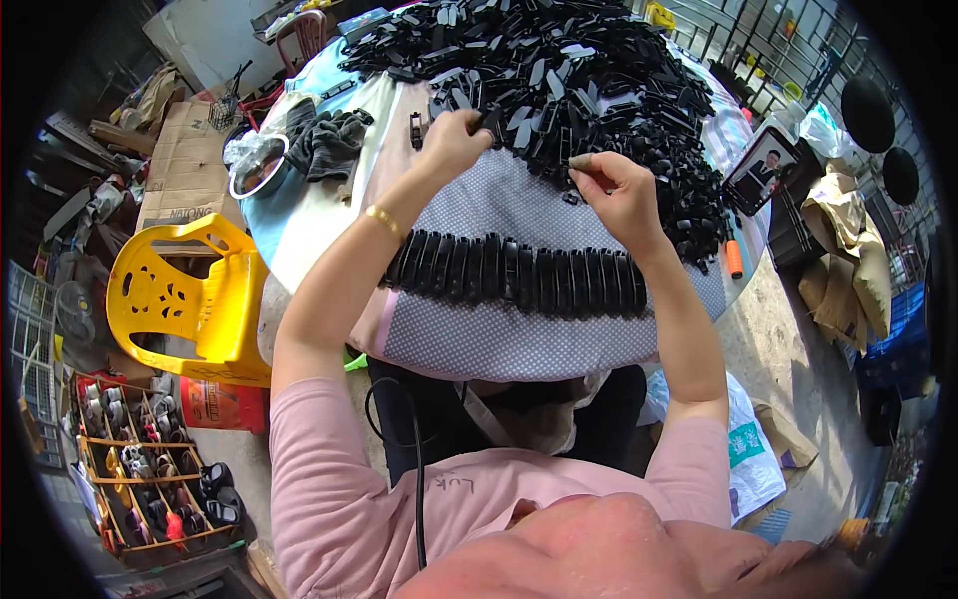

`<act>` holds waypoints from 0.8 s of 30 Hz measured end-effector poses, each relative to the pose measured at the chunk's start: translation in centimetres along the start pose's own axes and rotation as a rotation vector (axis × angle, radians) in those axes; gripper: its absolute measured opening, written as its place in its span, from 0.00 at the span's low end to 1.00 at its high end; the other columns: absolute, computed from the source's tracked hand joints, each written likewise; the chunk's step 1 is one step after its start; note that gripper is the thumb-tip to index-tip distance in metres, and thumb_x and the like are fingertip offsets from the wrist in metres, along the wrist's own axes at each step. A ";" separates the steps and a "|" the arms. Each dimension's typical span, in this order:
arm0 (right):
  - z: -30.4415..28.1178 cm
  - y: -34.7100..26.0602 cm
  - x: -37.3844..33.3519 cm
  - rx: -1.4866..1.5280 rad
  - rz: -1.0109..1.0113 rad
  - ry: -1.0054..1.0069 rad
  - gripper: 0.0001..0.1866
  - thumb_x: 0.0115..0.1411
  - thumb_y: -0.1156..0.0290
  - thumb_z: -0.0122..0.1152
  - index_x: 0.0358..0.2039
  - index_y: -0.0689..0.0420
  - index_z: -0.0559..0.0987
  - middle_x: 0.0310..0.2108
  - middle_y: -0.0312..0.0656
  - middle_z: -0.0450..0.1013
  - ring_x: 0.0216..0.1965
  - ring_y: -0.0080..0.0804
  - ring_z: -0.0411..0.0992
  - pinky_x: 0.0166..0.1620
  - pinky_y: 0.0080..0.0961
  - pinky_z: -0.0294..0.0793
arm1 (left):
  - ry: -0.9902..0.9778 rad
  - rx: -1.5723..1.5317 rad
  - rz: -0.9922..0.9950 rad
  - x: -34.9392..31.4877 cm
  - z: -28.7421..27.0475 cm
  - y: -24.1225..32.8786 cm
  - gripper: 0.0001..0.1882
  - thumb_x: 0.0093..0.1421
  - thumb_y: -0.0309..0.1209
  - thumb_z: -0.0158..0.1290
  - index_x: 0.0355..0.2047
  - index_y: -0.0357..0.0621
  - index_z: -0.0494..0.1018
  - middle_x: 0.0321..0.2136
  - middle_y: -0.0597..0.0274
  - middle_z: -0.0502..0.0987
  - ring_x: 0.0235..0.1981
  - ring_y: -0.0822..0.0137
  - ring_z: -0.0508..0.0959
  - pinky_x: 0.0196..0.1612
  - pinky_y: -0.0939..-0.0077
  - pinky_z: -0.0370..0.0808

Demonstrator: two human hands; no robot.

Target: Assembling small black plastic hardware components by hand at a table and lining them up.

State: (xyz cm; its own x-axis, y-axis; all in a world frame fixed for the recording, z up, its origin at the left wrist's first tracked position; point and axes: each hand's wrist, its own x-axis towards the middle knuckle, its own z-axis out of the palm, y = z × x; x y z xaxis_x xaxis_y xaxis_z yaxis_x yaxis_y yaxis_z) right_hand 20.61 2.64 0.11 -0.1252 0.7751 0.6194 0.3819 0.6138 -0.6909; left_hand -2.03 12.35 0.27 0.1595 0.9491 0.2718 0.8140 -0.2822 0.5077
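A large heap of black plastic parts [559,60] covers the far side of the cloth-covered round table [449,334]. At the heap's near left edge, my left hand [454,145] is closed, its fingertips on a black plastic part [491,120]. My right hand [621,195] is at the heap's near edge, thumb and forefinger pinched together. Whatever lies between those fingertips is too small to make out. Closer to me, a row of slim black parts [514,275] stands side by side across the dotted cloth. One separate black part [416,130] rests left of my left hand.
Dark grey gloves [334,145] and a bowl [277,180] sit at the table's left. On the right are a phone [763,170] and an orange-handled tool [733,260]. A yellow plastic chair [235,309] stands left, above a shoe rack [160,484]. A white bag [753,469] lies lower right.
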 end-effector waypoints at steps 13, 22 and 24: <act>1.5 -3.1 -1.0 0.038 -0.235 0.112 0.07 0.49 0.81 0.62 0.31 0.64 0.77 0.28 0.40 0.74 0.28 0.22 0.74 0.32 0.17 0.74 | -0.507 -1.107 0.005 -10.2 -0.3 6.1 0.23 0.46 0.27 0.62 0.40 0.33 0.65 0.25 0.66 0.69 0.27 0.77 0.70 0.31 0.82 0.72; 1.7 -3.5 -1.1 -0.228 -0.467 0.059 0.08 0.45 0.83 0.62 0.29 0.63 0.77 0.30 0.45 0.75 0.27 0.35 0.75 0.29 0.22 0.75 | -0.412 -0.819 0.077 -10.7 -0.5 6.2 0.20 0.51 0.27 0.57 0.45 0.38 0.67 0.36 0.65 0.72 0.38 0.75 0.73 0.42 0.80 0.73; 1.7 -3.5 -1.1 -0.249 -0.488 0.063 0.08 0.45 0.82 0.62 0.28 0.63 0.77 0.30 0.45 0.75 0.27 0.35 0.75 0.29 0.23 0.75 | -0.503 -1.059 0.009 -10.9 -0.6 5.9 0.19 0.54 0.27 0.54 0.46 0.37 0.66 0.37 0.63 0.72 0.39 0.73 0.73 0.43 0.78 0.74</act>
State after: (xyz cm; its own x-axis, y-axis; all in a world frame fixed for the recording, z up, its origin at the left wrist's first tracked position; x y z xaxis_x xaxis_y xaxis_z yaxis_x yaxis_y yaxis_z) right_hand 17.81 -0.14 1.19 -0.2894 0.3945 0.8722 0.4995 0.8395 -0.2140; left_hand 0.71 0.24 0.82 0.5592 0.8278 0.0455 -0.0218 -0.0402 0.9990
